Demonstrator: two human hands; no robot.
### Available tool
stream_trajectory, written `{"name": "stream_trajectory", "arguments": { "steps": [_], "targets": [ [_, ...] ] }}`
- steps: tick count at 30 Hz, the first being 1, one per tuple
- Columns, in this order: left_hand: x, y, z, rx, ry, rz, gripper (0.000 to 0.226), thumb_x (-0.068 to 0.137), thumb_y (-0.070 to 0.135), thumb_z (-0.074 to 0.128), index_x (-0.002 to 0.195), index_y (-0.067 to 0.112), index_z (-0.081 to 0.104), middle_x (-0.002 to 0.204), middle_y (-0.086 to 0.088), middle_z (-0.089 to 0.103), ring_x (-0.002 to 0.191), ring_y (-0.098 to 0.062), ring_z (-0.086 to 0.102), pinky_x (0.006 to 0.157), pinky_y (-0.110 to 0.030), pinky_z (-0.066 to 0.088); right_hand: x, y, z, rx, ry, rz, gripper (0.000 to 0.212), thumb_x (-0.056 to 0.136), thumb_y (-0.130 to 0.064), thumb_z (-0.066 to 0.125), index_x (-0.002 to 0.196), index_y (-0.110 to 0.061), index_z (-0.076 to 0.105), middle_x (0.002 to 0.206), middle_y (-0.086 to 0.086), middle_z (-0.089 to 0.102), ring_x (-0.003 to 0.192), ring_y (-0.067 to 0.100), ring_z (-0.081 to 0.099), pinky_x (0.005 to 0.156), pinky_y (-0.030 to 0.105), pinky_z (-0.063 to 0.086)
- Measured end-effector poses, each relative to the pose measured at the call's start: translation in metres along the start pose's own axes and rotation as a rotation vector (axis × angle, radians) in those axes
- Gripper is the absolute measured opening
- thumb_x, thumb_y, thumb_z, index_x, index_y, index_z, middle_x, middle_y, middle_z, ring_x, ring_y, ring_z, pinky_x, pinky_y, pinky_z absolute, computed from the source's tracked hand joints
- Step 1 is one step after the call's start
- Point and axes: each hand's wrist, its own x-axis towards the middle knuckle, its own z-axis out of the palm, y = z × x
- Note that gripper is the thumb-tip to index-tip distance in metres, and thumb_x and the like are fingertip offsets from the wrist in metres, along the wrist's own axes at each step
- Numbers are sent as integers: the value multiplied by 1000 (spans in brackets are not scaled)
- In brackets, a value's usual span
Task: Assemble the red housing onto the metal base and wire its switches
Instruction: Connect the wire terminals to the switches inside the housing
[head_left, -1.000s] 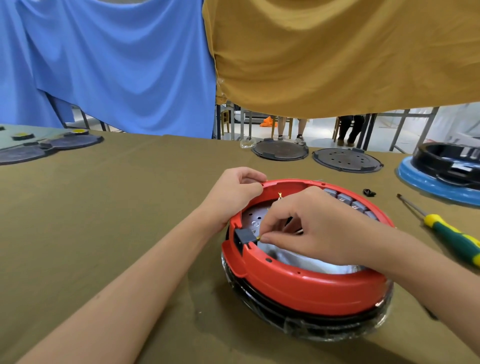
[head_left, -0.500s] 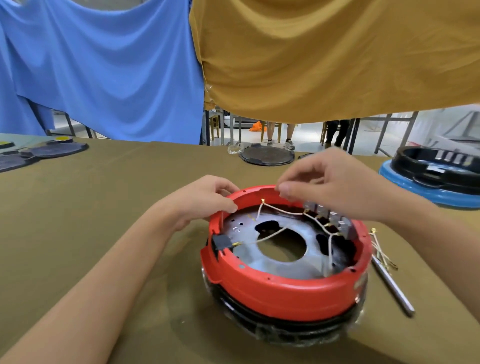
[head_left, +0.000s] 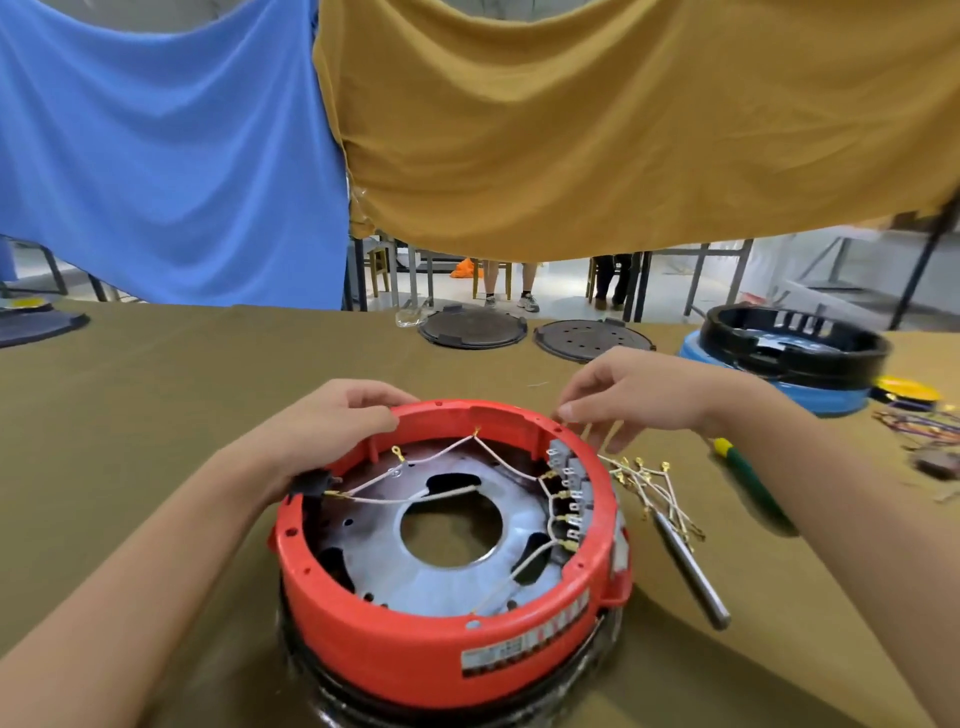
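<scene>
1. Nearest, the round red plastic housing (head_left: 415, 639) sits on the olive-green cloth-covered table (head_left: 156, 395), near centre, over a dark ring that is partly cut off at the near edge.
2. Inside the housing lies the shiny metal base plate with a round centre hole (head_left: 447, 566); thin white wires with gold terminals (head_left: 415, 499) cross above it to a row of grey switches (head_left: 571, 483) on the right inner wall.
3. The left hand (head_left: 332, 431) grips the housing's far-left rim, fingers curled over the edge; it hides part of a small black block (head_left: 309, 483) on the rim.
4. The right hand (head_left: 639, 395) hovers just past the far-right rim, thumb and forefinger drawn together; whether they pinch a wire I cannot tell.
5. Just right of the housing lie a loose bundle of white wires with gold ring terminals (head_left: 649, 483) and a grey metal rod (head_left: 691, 577) under it.
6. Further right, a green-and-yellow-handled screwdriver (head_left: 748, 478) is partly covered by the right forearm.
7. At the far right edge, small coloured wires and parts (head_left: 924, 436) are blurred.
8. Far right stands a black ring on a blue round base (head_left: 789, 353).
9. Far centre lie two dark round discs (head_left: 535, 330).
10. Beyond hang a blue cloth (head_left: 166, 156) and a mustard-yellow cloth (head_left: 623, 119).
</scene>
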Motion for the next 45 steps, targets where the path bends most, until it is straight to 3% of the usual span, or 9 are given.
{"name": "stream_trajectory", "arguments": {
  "steps": [3, 7, 13, 22, 29, 32, 37, 40, 45],
  "targets": [
    [3, 0, 2, -54, 21, 19, 31, 93, 2, 57, 101, 26, 76, 97, 0, 77, 94, -28, 72, 93, -40, 55, 7, 18, -4, -205, 172, 130, 14, 96, -21, 61, 94, -11, 71, 82, 1, 75, 72, 13, 71, 59, 20, 56],
    [7, -5, 3, -46, 19, 21, 31, 94, 6, 59, 101, 30, 77, 99, 0, 77, 93, -27, 72, 97, -45, 52, 15, 35, 10, -334, 147, 253, 12, 89, -26, 70, 88, -14, 71, 76, -1, 70, 66, 10, 65, 51, 18, 50],
    [6, -4, 5, -65, 14, 18, 29, 94, 7, 58, 102, 28, 76, 96, -4, 77, 81, -22, 72, 90, -41, 55, 22, 45, 24, -363, 172, 194, 14, 89, -26, 69, 79, -15, 69, 79, -2, 69, 73, 9, 63, 65, 25, 53],
    [4, -1, 6, -65, 15, 13, 28, 93, 5, 58, 104, 25, 75, 105, -8, 75, 89, -23, 71, 97, -44, 52, 7, 15, 0, 217, 432, -31, 7, 99, -17, 57, 97, -15, 63, 79, 4, 71, 63, 10, 67, 55, 19, 52],
    [2, 0, 6, -73, 18, 37, 24, 93, 7, 62, 102, 24, 75, 105, -10, 73, 91, -25, 71, 92, -37, 54, 1, -27, 14, 606, 239, -197, 11, 95, -8, 63, 101, -10, 72, 86, 7, 72, 64, 14, 65, 59, 23, 54],
    [3, -1, 6, -62, 5, 47, 23, 93, 9, 63, 102, 26, 75, 101, -3, 75, 91, -20, 72, 84, -27, 55, -1, -32, 11, 678, 281, -174, 9, 93, -5, 65, 100, -5, 70, 95, 15, 70, 66, 16, 68, 62, 27, 58],
    [-1, -4, -9, -64, -32, 64, 26, 92, 4, 65, 102, 25, 77, 96, -3, 76, 83, -20, 72, 78, -32, 57, -1, -10, -1, 322, 440, 84, 6, 88, -1, 65, 89, -3, 70, 74, 12, 70, 62, 16, 67, 57, 26, 59],
    [0, -7, -16, -84, 10, 46, 30, 91, 0, 63, 100, 24, 77, 95, -3, 76, 77, -16, 72, 73, -27, 58, 6, 11, 3, 40, 377, 228, 7, 87, -3, 64, 88, -1, 71, 74, 13, 72, 60, 18, 67, 60, 30, 62],
    [3, -7, -10, -11, 40, 56, 31, 92, 0, 59, 100, 25, 74, 94, 0, 76, 77, -14, 71, 82, -34, 54, 13, 35, 10, -308, 257, 364, 11, 87, -10, 69, 94, -2, 72, 81, 11, 73, 73, 21, 72, 66, 32, 63]
  ]
}}
